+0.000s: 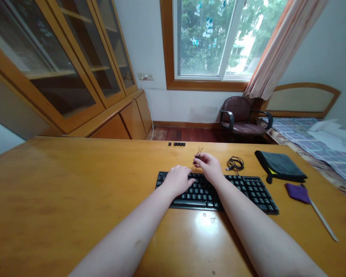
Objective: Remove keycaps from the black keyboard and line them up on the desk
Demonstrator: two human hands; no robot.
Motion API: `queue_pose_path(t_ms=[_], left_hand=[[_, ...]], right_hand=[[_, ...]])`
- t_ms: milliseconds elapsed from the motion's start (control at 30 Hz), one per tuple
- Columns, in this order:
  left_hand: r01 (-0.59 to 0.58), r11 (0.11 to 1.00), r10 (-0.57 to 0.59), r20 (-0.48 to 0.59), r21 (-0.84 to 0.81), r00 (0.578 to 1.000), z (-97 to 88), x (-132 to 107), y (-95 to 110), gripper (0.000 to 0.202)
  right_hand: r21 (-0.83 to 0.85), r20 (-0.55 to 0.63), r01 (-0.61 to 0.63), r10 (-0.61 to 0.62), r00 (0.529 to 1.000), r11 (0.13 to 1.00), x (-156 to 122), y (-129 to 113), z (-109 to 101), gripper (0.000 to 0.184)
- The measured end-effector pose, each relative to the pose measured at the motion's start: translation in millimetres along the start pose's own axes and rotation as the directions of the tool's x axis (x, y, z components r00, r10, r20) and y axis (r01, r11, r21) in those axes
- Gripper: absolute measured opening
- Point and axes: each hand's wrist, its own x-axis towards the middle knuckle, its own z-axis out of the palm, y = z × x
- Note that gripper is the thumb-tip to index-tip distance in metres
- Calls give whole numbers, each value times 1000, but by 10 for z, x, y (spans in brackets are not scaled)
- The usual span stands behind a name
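Observation:
A black keyboard (pixel 196 196) lies on the wooden desk in front of me. My left hand (pixel 177 180) rests over its upper left part, with the thumb stretched out above the keys and the fingers toward the back edge. Just above the keyboard's back edge, my right hand (pixel 209 165) is closed on a small keycap puller (pixel 198 156) with a dark grip and thin wire ends pointing up. Several loose black keycaps (pixel 179 144) stand in a short row at the desk's far edge, and a single keycap (pixel 170 144) sits just left of them.
A coiled black cable (pixel 235 163) lies behind the keyboard. To the right are a dark folded cloth pouch (pixel 281 165) and a purple-headed brush or duster (pixel 298 192) with a pale handle. Beyond the desk (pixel 75 192) stand an armchair (pixel 240 115) and a bed (pixel 314 134).

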Motion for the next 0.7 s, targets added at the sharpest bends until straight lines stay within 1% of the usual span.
queue_pose_path(t_ms=[100,200,267,333,433,533,600,667,700], left_hand=[[32,999,-32,30,-25,999,-6,74,-12,32],[74,994,-74,6,-78,997,13,88,-54,39],[82,991,-84,-17,-106,996,32,75,-77,43],[56,992,-60,-27,-115,998,46,61,-91,42],[8,995,-10,-19,-103,1000,50,59,-101,35],[-5,993,4,-4,-116,1000,46,72,-107,31],[1,991,-1,-2,-137,1000,47,80,-110,29],[14,988,-14,-2,-153,1000,56,85,-116,28],[20,987,-21,-4,-156,1000,62,86,-120,27]], right_hand=[[5,6,10,-10,1000,1000,-13,9,33,34],[28,-5,-14,14,1000,1000,-40,12,44,34],[7,-4,-27,27,1000,1000,-53,14,54,32],[-44,4,-22,23,1000,999,-58,22,64,30],[-109,37,-1,5,999,994,-57,51,73,26],[-177,95,42,-25,995,983,-65,84,70,22],[-260,137,95,-61,989,961,-83,84,65,18],[-380,180,177,-115,977,908,-110,53,59,16],[-446,211,225,-143,967,866,-125,26,56,15]])
